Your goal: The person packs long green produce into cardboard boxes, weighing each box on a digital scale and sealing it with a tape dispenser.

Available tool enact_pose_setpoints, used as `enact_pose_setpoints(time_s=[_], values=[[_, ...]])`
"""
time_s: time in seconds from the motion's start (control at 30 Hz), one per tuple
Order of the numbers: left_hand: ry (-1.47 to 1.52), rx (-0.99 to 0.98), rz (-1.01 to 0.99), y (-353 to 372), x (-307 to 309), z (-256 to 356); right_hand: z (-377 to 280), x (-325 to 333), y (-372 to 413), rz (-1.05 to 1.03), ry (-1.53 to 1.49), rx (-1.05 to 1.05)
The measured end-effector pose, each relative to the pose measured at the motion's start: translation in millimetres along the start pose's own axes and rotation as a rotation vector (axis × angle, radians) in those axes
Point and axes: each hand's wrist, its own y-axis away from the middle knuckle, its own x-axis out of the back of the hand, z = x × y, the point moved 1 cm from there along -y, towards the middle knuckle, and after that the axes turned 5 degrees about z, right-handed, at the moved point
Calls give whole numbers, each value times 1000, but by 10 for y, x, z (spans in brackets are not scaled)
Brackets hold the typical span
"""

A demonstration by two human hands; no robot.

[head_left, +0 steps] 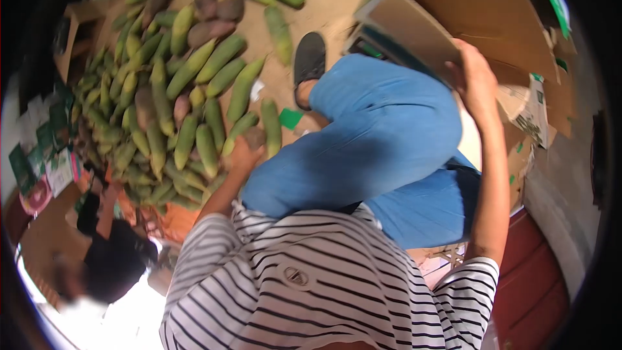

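Note:
My left hand [247, 152] reaches down to the edge of a large pile of long green radishes [184, 139]. Its fingers are curled round a reddish-brown radish [254, 135], partly hidden by the hand and slightly blurred. Close beside it lies a green radish [271, 126]. On the other side, my right hand [476, 81] grips the edge of an upright flap of a cardboard box [414, 26], near my bent knee. The underside of that grip is hidden.
My dark shoe [310, 58] stands on the cardboard-coloured floor between pile and box. A green scrap [290, 118] lies near the pile. Another person in dark clothing [116, 256] is at the lower left. More cardboard [479, 6] stands behind the box, and a dark red surface [531, 272] is at right.

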Motion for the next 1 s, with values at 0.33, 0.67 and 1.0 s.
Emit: enact_pose_setpoints(time_s=[0.33,0.67,1.0], values=[[1187,-800,449,176,2566,3066,-4,17,56,-1,-20,-17],[977,-777,286,-277,2005,3227,45,-47,96,88,-5,106],[41,-191,-82,-834,127,439,43,-13,21,-59,-15,15]])
